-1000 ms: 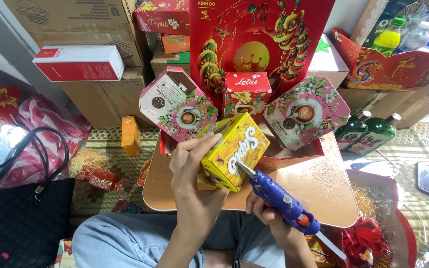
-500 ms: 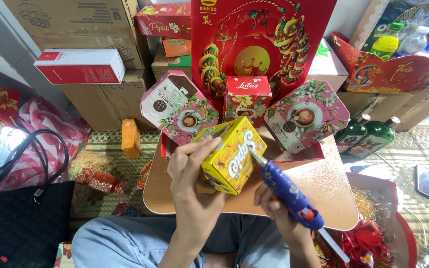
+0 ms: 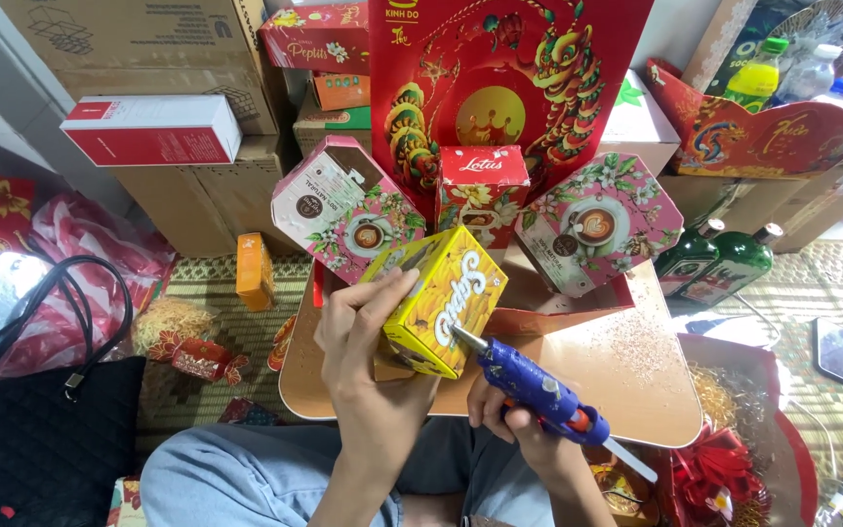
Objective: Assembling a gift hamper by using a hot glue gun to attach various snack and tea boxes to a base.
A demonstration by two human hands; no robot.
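Observation:
My left hand [image 3: 363, 342] grips a yellow snack box [image 3: 438, 298], tilted over a round-cornered tan board [image 3: 636, 371] on my lap. My right hand [image 3: 519, 425] holds a blue glue gun [image 3: 539, 385]; its metal tip touches the lower side of the yellow box. Behind the box stand two pink flowered hexagonal boxes [image 3: 343, 207] [image 3: 599, 234], a small red box [image 3: 482, 187] and a tall red decorated backing card [image 3: 500, 88], all set in a red gift tray.
Two green bottles [image 3: 719, 262] stand right of the board, a phone [image 3: 833, 349] farther right. A black bag [image 3: 36, 429] lies at left. Cardboard cartons [image 3: 139, 49], a red-white box [image 3: 153, 129], an orange packet [image 3: 254, 271] and a red bow [image 3: 714, 468] surround me.
The glue gun has shifted slightly down and right along the yellow box's lower side. My left hand keeps hold of the box, which has tilted a little.

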